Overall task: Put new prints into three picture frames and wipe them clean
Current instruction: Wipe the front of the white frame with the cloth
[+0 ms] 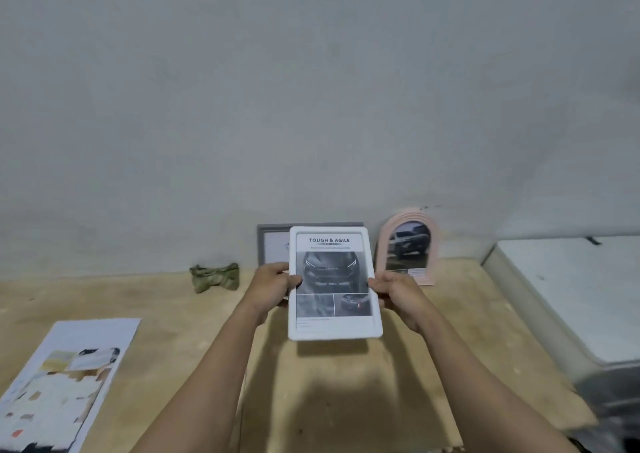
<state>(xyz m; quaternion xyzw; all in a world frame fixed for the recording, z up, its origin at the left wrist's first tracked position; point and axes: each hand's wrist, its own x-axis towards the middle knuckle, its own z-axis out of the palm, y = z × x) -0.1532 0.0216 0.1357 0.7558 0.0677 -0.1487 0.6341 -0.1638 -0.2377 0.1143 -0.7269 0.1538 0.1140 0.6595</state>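
Note:
I hold a white picture frame [333, 328] upright above the wooden table, facing me, with a grey car print headed "TOUGH & AGILE" inside. My left hand [273, 284] grips its left edge and my right hand [394, 291] grips its right edge. Behind it a grey rectangular frame [273, 245] leans on the wall, partly hidden by the white one. To the right stands a pink arched frame [408, 248] with a car picture in it. A crumpled green cloth [214, 277] lies by the wall on the left.
A large abstract print [65, 383] lies flat at the table's front left. A white box-like surface [571, 290] borders the wooden table [173, 342] on the right. The grey wall [311, 106] closes off the back.

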